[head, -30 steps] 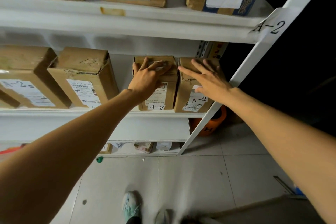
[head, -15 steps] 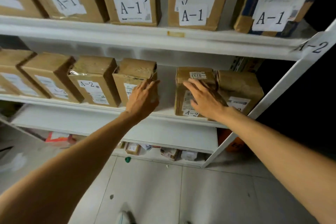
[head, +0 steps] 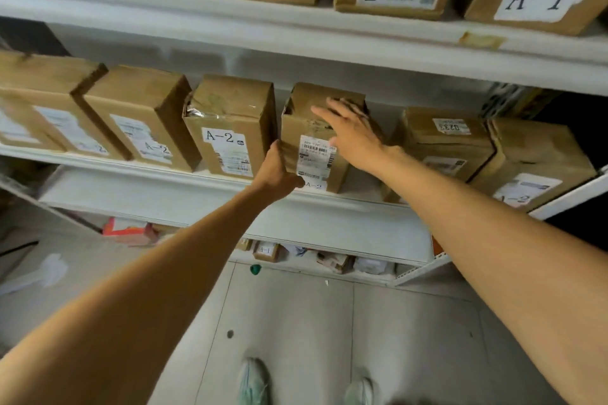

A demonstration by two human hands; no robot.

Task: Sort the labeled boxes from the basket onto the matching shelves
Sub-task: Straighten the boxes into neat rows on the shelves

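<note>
Centre frame, head view: A-2 box (head: 297,122) stands on middle shelf (head: 164,171). Left grip (head: 274,171) curls round its lower-left edge; right grip (head: 353,135), fingers straight, presses its upper right. Judged: seating step; next, push flush, release.

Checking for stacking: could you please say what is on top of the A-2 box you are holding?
Only the right hand lies across the top of the A-2 box; the cardboard beneath it is hidden.
</note>
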